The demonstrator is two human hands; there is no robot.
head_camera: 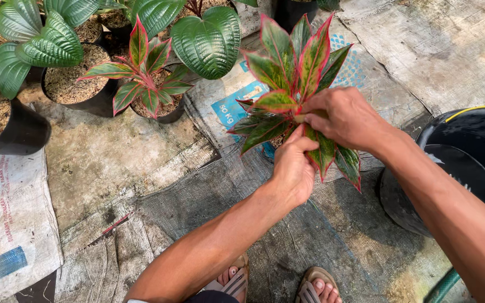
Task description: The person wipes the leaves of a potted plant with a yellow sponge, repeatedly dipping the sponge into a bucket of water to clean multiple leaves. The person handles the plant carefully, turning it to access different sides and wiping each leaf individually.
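Red-edged glossy plant (293, 73) between both hands (293, 168); coarse woven sacking (209, 196) beneath

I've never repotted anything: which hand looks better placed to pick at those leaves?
Probably the right hand: its fingertips already pinch among the leaves of the red-edged plant, while the left hand grips underneath, at the base.

I see bright, hazy daylight from above, soft shadows beneath the pots (94, 101) (edges slightly bowed), focus sharp throughout.

Glossy plant leaves (287, 73), rough woven sacking (197, 196), matt plastic pots (23, 132).
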